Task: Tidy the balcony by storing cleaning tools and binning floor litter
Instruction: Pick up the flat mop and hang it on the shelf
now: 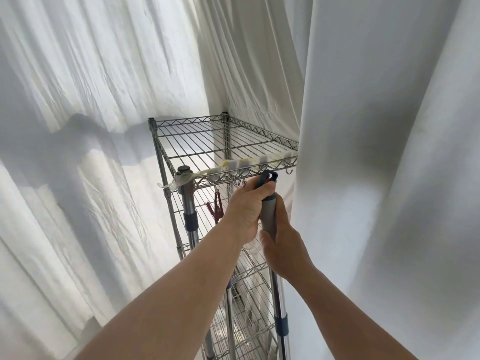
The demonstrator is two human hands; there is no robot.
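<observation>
So, white curtain [85, 105] fills left of frame, sunlit, creased. Chrome wire rack [223, 141] at centre, top shelf bare apart from taped strip along front edge. Second pole [189, 206] with dark cap stands just left of rack's front corner. Left hand [248, 206] clenched round top of mop handle [268, 216], right under blue hanging loop, loop touching small hooks at shelf's front edge. Right hand [283, 249] grasping grey grip lower down. Handle runs down to lower right of centre, chrome with blue collar. Thick white drape [384, 157] on right.
</observation>
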